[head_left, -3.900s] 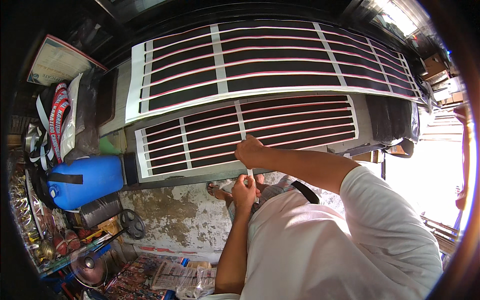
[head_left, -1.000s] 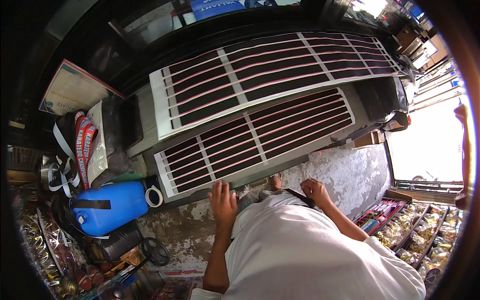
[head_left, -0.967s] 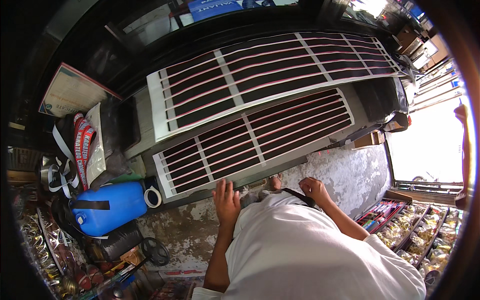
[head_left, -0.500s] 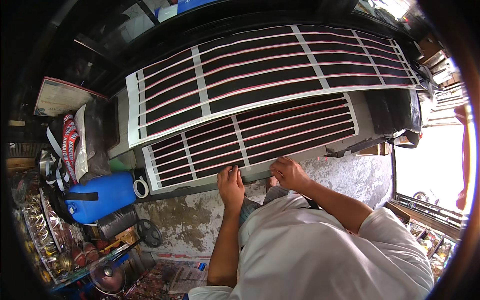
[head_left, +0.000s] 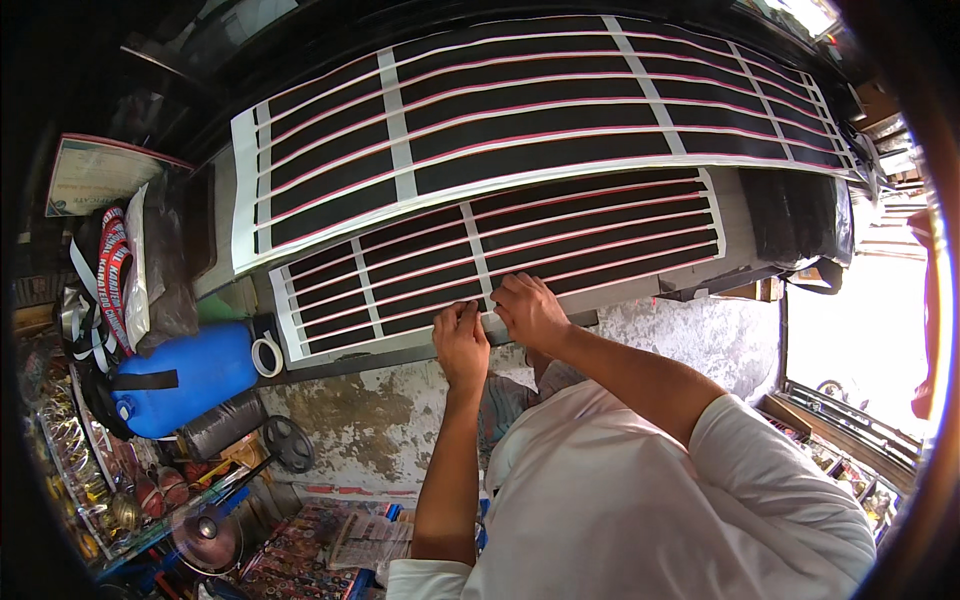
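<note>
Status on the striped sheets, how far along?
Done, by the look of it: the upper striped sheet lies flat, with no hand on it. In hand: the left hand and right hand press side by side on the near white edge of the lower striped sheet. Left: can't tell; the tape roll sits unused beside the blue drum.

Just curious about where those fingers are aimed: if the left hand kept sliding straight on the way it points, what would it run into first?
The left hand points up the nearer striped panel, so it would cross black strips, probably reaching the larger panel's white lower edge first.
</note>
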